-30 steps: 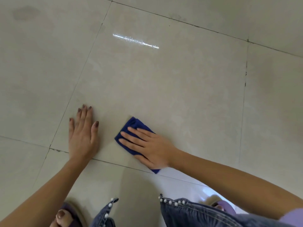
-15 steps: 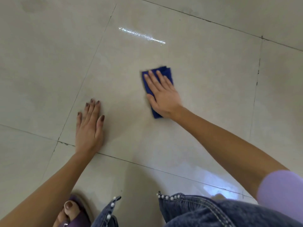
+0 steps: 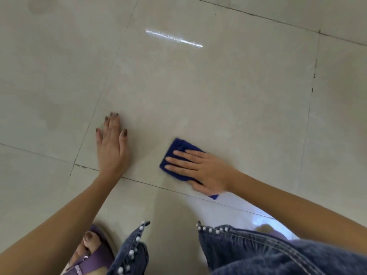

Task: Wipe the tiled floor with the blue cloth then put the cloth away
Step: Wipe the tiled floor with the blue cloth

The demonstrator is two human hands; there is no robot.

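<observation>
While left hand (image 3: 112, 149) is bracing flat, fingers spread, on tiled floor (image 3: 218, 96), right hand (image 3: 206, 169) at 3 o'clock is pressing blue cloth (image 3: 176, 147) down, fingers extended, not gripping.

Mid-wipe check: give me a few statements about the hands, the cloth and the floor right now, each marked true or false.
1. The right hand lies flat on the blue cloth. True.
2. The left hand is lifted clear of the floor. False: it rests palm down on the tile.
3. The cloth is crumpled in a closed fist. False: it is pressed flat on the floor under open fingers.
4. A bright streak of light shows on the tile beyond both hands. True.
5. The left hand also touches the cloth. False: bare tile lies between them.
</observation>
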